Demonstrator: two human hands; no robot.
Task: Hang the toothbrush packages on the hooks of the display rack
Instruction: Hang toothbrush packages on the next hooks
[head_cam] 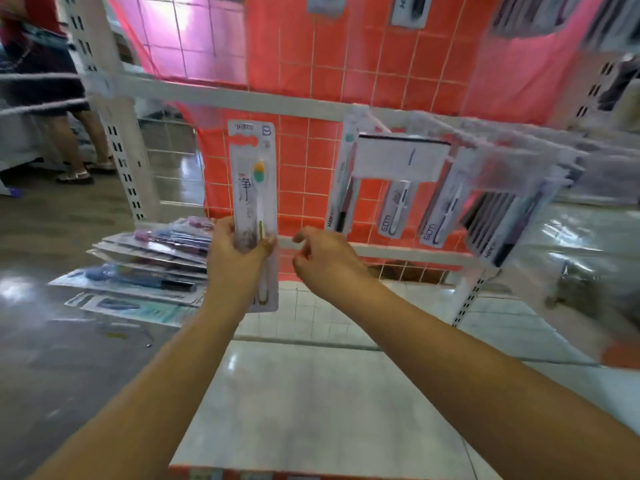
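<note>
Two bare forearms reach forward from the bottom of the view over a pale tiled shelf (311, 393) of the display rack (214, 95). The left hand (235, 247) grips a toothbrush package (254, 188) round its lower half, holding it upright in front of the orange backing and the white wire grid (304, 161); the package's top hang tab is near the rack's horizontal white bar but whether it touches any hook cannot be told. The right hand (325, 258) holds nothing, its fingers loosely curled, just beside the package on its right.

Farther right, hanging packages (398, 188) crowd a row of hooks, blurred toward the frame's edge. More packages (408, 8) hang above at the top. To the left of the left hand, a loose pile of packages (152, 261) lies flat at the shelf's end. Beyond the rack's left upright, a person's legs (79, 133) stand on the glossy floor.
</note>
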